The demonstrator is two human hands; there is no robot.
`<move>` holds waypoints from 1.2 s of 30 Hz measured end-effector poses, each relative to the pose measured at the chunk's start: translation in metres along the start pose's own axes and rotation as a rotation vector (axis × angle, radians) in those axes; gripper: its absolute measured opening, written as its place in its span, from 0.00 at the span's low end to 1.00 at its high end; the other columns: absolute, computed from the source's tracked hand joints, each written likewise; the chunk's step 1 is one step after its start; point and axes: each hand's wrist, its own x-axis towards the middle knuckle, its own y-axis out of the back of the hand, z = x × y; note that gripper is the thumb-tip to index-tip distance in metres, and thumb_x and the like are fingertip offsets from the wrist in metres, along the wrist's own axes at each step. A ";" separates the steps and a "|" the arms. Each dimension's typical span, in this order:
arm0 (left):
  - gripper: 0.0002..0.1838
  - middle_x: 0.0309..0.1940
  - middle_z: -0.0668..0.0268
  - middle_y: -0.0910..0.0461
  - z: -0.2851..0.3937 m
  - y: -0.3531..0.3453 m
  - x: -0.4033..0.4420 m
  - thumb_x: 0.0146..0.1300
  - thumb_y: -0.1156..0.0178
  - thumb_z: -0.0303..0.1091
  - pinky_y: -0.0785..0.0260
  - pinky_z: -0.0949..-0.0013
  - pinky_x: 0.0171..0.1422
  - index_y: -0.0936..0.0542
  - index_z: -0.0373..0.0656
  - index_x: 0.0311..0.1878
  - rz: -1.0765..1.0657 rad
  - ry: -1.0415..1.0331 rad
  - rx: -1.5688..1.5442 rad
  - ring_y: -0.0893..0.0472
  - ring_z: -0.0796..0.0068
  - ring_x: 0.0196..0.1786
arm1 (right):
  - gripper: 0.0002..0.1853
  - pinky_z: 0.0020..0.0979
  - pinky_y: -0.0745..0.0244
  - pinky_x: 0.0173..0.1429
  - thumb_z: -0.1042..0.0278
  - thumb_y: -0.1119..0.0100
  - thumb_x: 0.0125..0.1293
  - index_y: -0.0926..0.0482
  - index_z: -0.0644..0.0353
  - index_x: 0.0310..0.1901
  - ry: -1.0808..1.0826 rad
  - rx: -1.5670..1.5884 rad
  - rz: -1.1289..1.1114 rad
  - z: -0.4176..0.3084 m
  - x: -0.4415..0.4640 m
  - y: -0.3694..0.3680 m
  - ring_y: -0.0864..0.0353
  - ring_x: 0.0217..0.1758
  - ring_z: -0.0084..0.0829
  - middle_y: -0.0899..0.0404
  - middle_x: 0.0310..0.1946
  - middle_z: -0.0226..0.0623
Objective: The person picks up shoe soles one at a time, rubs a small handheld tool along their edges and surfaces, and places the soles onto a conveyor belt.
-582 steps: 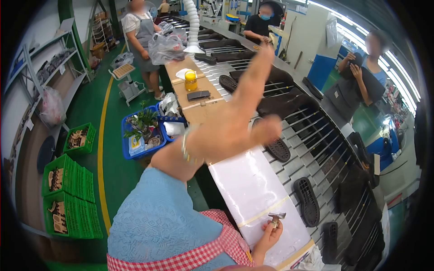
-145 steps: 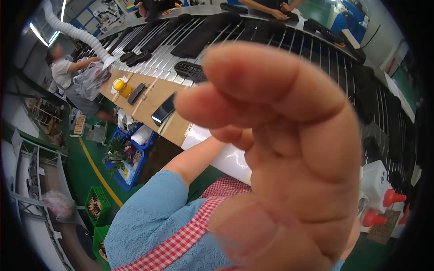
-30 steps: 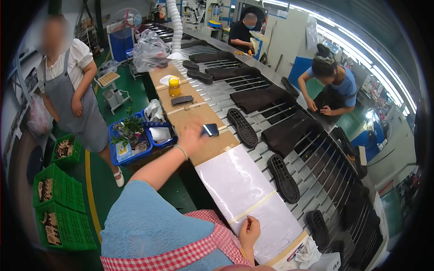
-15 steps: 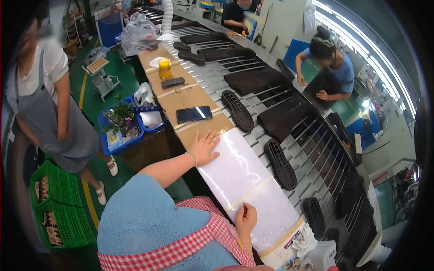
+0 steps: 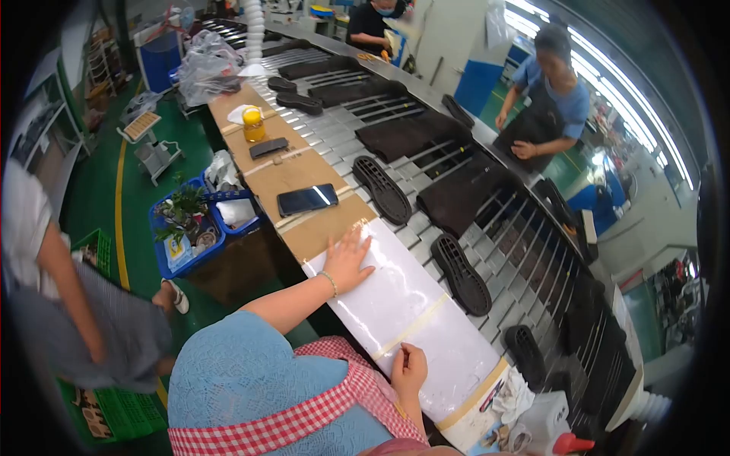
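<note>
My left hand (image 5: 347, 261) lies flat with fingers spread on the far end of a white sheet under clear plastic (image 5: 395, 285). My right hand (image 5: 409, 368) rests near the sheet's near half, its fingers curled in and nothing seen in them. Tan tape (image 5: 417, 325) crosses the sheet. Beyond my left hand, a dark smartphone (image 5: 307, 199) lies on the cardboard strip (image 5: 334, 224). Black shoe soles (image 5: 461, 275) lie on the metal slats to the right, close to the sheet's edge.
Dark boot uppers (image 5: 464, 190) lie across rods on the conveyor. A yellow-lidded jar (image 5: 253, 125) and a small dark case (image 5: 268, 147) stand farther up the cardboard. A red-tipped bottle (image 5: 547, 425) is at the near end. Co-workers (image 5: 551, 99) stand across the line; another person (image 5: 84, 304) is at left.
The person at left has moved nearer and lower in view. The co-worker across the line has raised their head. My hands stay on the sheet; the view has shifted slightly.
</note>
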 end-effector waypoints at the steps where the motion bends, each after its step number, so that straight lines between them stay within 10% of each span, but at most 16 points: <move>1: 0.37 0.77 0.55 0.51 0.013 0.001 0.002 0.67 0.52 0.58 0.69 0.33 0.76 0.42 0.49 0.74 0.011 -0.096 -0.014 0.55 0.54 0.79 | 0.08 0.36 0.24 0.40 0.76 0.41 0.60 0.20 0.63 0.41 -0.006 0.001 0.003 0.000 0.000 0.000 0.20 0.35 0.40 0.21 0.33 0.43; 9: 0.34 0.76 0.58 0.46 0.063 -0.037 0.061 0.68 0.54 0.58 0.70 0.33 0.76 0.38 0.50 0.73 -0.091 -0.399 -0.020 0.52 0.57 0.79 | 0.15 0.41 0.27 0.49 0.70 0.35 0.56 0.21 0.61 0.46 0.057 -0.059 -0.065 -0.004 0.004 -0.001 0.21 0.45 0.42 0.20 0.41 0.43; 16: 0.27 0.60 0.58 0.27 0.072 -0.033 0.080 0.67 0.51 0.56 0.67 0.33 0.76 0.23 0.46 0.58 -0.123 -0.333 -0.088 0.40 0.59 0.73 | 0.53 0.59 0.55 0.75 0.59 0.26 0.41 0.42 0.44 0.73 0.078 -0.713 -0.439 -0.024 -0.004 -0.019 0.48 0.77 0.41 0.44 0.73 0.36; 36: 0.22 0.54 0.59 0.24 0.066 -0.027 0.084 0.64 0.46 0.52 0.64 0.35 0.76 0.21 0.45 0.51 -0.122 -0.336 -0.149 0.35 0.59 0.69 | 0.51 0.58 0.53 0.74 0.62 0.28 0.44 0.43 0.43 0.73 0.048 -0.656 -0.454 -0.027 0.000 -0.021 0.48 0.77 0.39 0.45 0.74 0.35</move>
